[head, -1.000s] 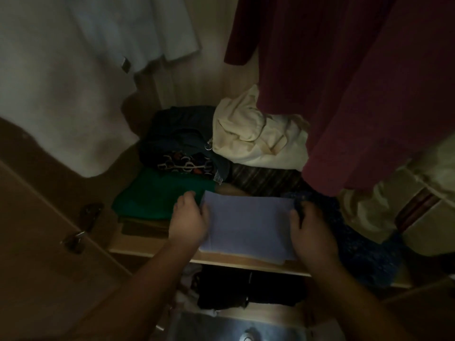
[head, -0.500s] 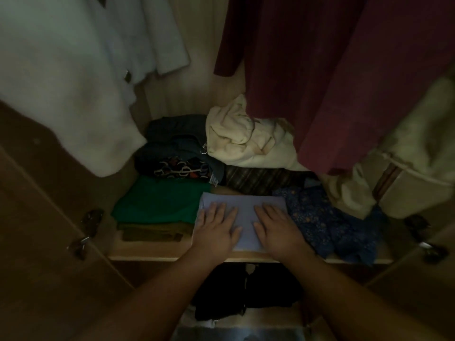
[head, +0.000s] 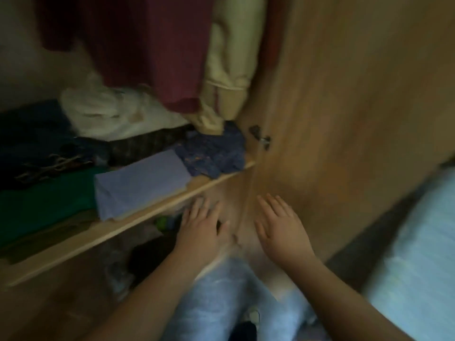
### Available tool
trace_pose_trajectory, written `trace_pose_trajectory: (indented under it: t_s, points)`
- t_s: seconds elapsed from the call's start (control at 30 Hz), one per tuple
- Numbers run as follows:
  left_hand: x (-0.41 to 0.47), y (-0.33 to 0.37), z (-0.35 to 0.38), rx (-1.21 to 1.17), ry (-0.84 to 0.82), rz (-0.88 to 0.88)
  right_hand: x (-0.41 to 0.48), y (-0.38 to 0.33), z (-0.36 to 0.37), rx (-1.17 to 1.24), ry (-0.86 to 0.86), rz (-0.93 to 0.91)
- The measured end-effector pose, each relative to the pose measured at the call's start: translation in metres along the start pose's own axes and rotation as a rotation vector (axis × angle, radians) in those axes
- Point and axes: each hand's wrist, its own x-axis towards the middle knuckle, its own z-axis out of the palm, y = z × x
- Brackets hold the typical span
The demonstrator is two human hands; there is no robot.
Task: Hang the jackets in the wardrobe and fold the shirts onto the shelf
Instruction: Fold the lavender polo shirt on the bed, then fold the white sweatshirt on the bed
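Left hand and right hand empty, fingers straight, just below shelf with folded lilac shirt.

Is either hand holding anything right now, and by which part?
Nothing is held: left hand and right hand are both open, apart from the folded purple shirt on the shelf.

A folded shirt is laid on the shelf at its front edge. A flat garment is set toward the shelf's left end, a rumpled garment at its right end, and a crumpled cloth at its back. Jackets are hung above the shelf.
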Motion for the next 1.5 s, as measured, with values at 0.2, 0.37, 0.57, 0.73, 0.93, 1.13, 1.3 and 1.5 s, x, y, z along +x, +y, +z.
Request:
trace_pose_trajectory:
  t_s: [0.2, 0.37, 0.57, 0.73, 0.93, 1.13, 1.3, 1.5]
  points:
    - [-0.019, 0.137, 0.04, -0.036, -0.167, 0.339, -0.137, 0.093, -0.028, -0.061, 0.02, 0.457]
    - [-0.062, 0.25, 0.068, -0.001, -0.233, 0.569, -0.252, 0.153, -0.045, -0.073, 0.025, 0.699]
    - [-0.123, 0.378, 0.106, 0.009, -0.311, 0.718, -0.39, 0.226, -0.069, -0.033, 0.099, 0.896]
    - [-0.21, 0.515, 0.151, -0.009, -0.367, 0.845, -0.532, 0.291, -0.095, -0.053, 0.118, 1.029]
    - [-0.301, 0.651, 0.193, -0.015, -0.411, 1.019, -0.668, 0.357, -0.12, -0.058, 0.134, 1.182]
    - [-0.341, 0.738, 0.224, -0.039, -0.473, 1.093, -0.743, 0.411, -0.134, 0.012, 0.204, 1.28]
    - [-0.338, 0.788, 0.262, -0.015, -0.515, 1.121, -0.761, 0.467, -0.127, 0.108, 0.254, 1.321]
    - [-0.31, 0.864, 0.323, -0.062, -0.57, 1.098, -0.769, 0.559, -0.118, 0.13, 0.198, 1.34]
